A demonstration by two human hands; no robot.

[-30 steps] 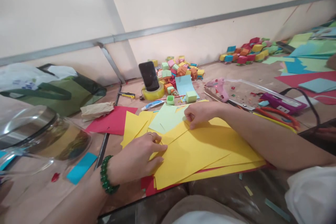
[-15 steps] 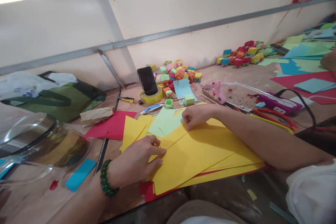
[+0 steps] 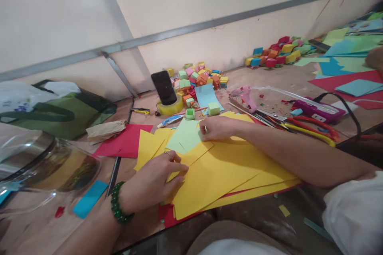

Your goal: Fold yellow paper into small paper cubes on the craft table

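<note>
Right hand (image 3: 217,128), shifted leftward to the edge of pale green paper (image 3: 183,136), fingers curled nearly closed, any grip untellable; left hand (image 3: 154,179), fingers loosely spread, on yellow paper (image 3: 221,173), the green lying beyond it, just left of the nearer right.

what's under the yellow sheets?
Red paper pokes out at the near edge of the yellow sheets. The left hand hides part of their left side. Anything fully beneath is covered; can't tell.

The paper sheets (image 3: 215,179) are yellow; the cut paper (image 3: 183,135) pale green; beaded bracelet (image 3: 117,206) dark green; glue gun (image 3: 248,99) pink; power strip (image 3: 318,114) purple; tape roll (image 3: 171,107) yellow.
</note>
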